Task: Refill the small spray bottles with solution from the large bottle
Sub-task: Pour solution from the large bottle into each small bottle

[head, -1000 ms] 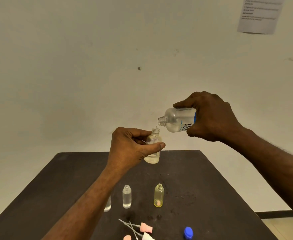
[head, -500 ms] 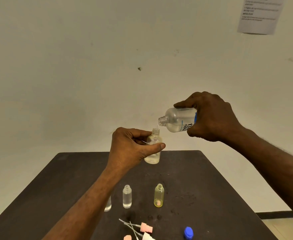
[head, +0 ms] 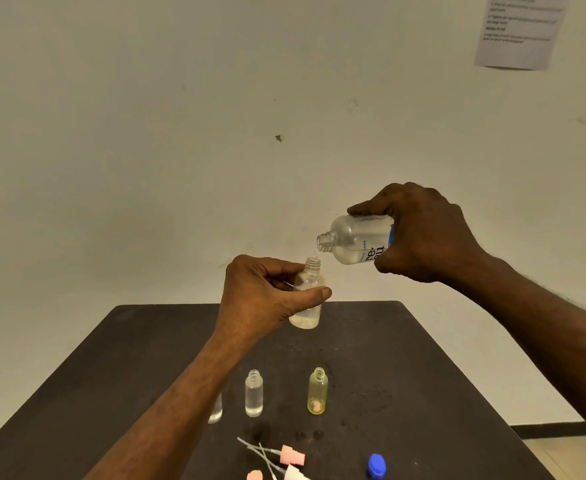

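Observation:
My right hand grips the large clear bottle, tipped on its side with its open neck pointing left and down. Just below that neck, my left hand holds a small clear spray bottle upright in the air above the dark table; a little liquid lies in its bottom. A thin stream runs from the large bottle into the small one's mouth. On the table stand a clear small bottle, a yellow small bottle and a third bottle half hidden behind my left forearm.
Pink and white spray heads with thin tubes lie near the table's front edge. A blue cap sits to their right. A pale wall rises behind the table, with a printed sheet at the top right.
Both hands and both bottles have stayed almost still; the large bottle remains tipped over the small one.

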